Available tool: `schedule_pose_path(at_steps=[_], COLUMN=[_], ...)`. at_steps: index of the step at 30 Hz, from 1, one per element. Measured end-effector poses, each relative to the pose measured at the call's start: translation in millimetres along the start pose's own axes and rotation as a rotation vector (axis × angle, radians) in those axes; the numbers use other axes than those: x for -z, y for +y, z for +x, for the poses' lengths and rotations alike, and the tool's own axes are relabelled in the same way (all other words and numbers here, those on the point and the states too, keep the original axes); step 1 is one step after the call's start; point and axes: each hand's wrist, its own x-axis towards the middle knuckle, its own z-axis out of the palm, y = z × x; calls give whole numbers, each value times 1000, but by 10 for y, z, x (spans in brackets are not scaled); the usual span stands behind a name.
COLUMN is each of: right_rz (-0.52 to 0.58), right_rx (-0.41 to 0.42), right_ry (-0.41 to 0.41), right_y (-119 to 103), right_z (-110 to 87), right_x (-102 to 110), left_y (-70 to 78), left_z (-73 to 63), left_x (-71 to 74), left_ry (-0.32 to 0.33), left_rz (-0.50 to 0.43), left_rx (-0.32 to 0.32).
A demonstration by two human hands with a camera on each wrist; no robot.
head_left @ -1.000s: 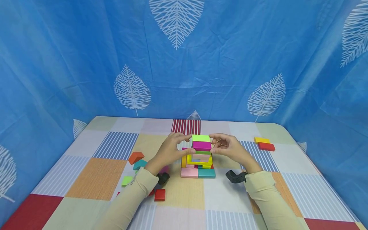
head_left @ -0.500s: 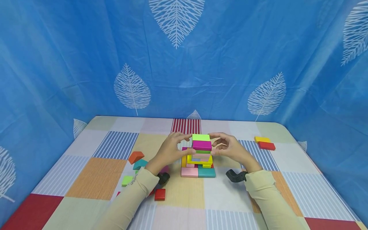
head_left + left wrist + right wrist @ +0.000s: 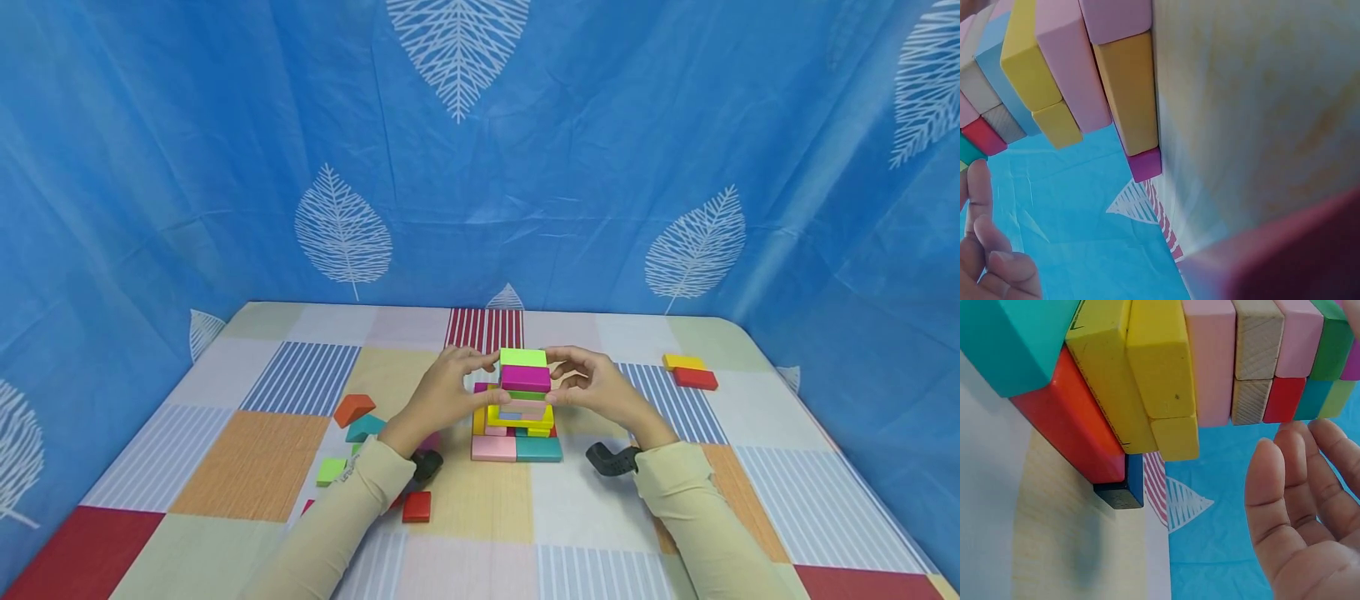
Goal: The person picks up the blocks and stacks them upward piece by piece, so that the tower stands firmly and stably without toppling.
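A stepped tower of painted blocks [image 3: 523, 407] stands mid-table in the head view, a magenta block [image 3: 525, 379] and a lime green block [image 3: 522, 357] at its top. Pink [image 3: 493, 448] and teal [image 3: 538, 450] blocks form its front base. My left hand [image 3: 438, 393] holds the upper tower's left side, thumb in front and index finger behind. From the right, my right hand [image 3: 600, 390] pinches it the same way. In the right wrist view its index fingertip meets the rear teal and light green blocks [image 3: 1337, 399]. The left thumb is outside the left wrist view.
Loose blocks lie left of the tower, among them an orange one [image 3: 353, 409], a teal one [image 3: 365, 427], a lime one [image 3: 331, 472] and a red one [image 3: 417, 507]. My left forearm covers some. Yellow [image 3: 682, 362] and red [image 3: 695, 379] blocks lie at the far right.
Both hands stay around the upper tower with barely any movement. The right hand shifts very slightly left; the blocks keep their arrangement.
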Motion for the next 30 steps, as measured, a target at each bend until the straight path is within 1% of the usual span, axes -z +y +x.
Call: schedule_pose_path(at_steps=[3, 5, 8, 10, 13, 16, 17, 19, 22, 24, 25, 30], right_rz=[-5, -6, -4, 0, 11, 21, 23, 26, 30, 32, 32, 25], right_rx=[27, 39, 50, 50, 48, 44, 43, 42, 46, 48, 49, 42], right_ry=[-18, -27, -31, -28, -22, -19, -18, -16, -15, -15, -15, -10], right_y=[17, 33, 57, 70, 85, 90, 91, 91, 87, 88, 89, 94], right_z=[18, 29, 38, 40, 44, 47, 47, 47, 46, 43, 41, 34], right_x=[-8, -15, -27, -34, -48, -60, -62, -64, -65, -67, -67, -70], left_y=[-5, -11, -16, -28, -89, -206, -250, -331, -406, -426, -429, -423], left_z=[0, 0, -14, -39, -98, -180, -210, -272, -363, -407, -423, -447], left_x=[60, 132, 298, 432, 618, 728, 745, 750, 715, 674, 653, 583], left_ry=[-29, -65, -134, -177, -248, -340, -374, -435, -493, -505, -506, -490], left_rz=[-12, -28, -55, -68, -77, -65, -57, -40, -12, 4, 17, 66], left_rx=[2, 8, 25, 16, -6, -6, -2, 33, 107, 145, 150, 137])
